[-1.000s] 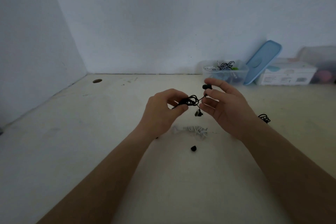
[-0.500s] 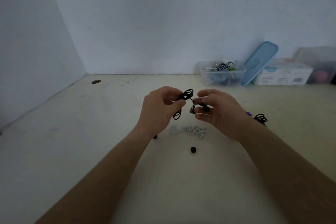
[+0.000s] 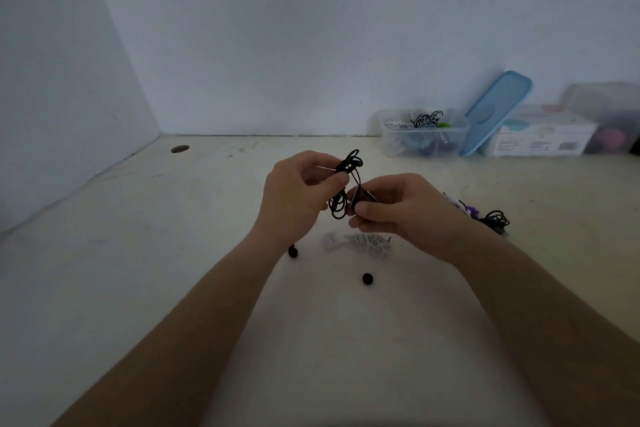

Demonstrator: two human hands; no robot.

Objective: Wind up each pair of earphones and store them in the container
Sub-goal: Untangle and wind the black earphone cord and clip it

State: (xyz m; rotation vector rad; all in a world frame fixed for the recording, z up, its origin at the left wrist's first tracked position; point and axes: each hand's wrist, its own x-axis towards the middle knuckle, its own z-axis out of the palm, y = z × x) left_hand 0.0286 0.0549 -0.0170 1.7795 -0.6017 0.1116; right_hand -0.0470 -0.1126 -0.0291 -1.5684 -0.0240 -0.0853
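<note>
- Pinches black earphones (image 3: 346,184) at mid-coil with left hand (image 3: 298,198), thumb against fingers; holds them up off the table (image 3: 173,288); coil upright now, loops above and below the pinch, not bunched flat as a second ago.
- Closes right hand (image 3: 398,211), spread a second ago with a bud at the fingertips, to curled and pinching the loose end just beside the coil; brings hands nearly together.
- Probably wrapping the tail round the coil's waist; winding near done, storing not begun.
- Leaves container (image 3: 424,135) well apart at the back wall; open, lid (image 3: 495,111) leaning beside it, pairs already inside.
- Yet to store: wound white pair (image 3: 360,241) below the hands; black tangle (image 3: 497,220) at right.
</note>
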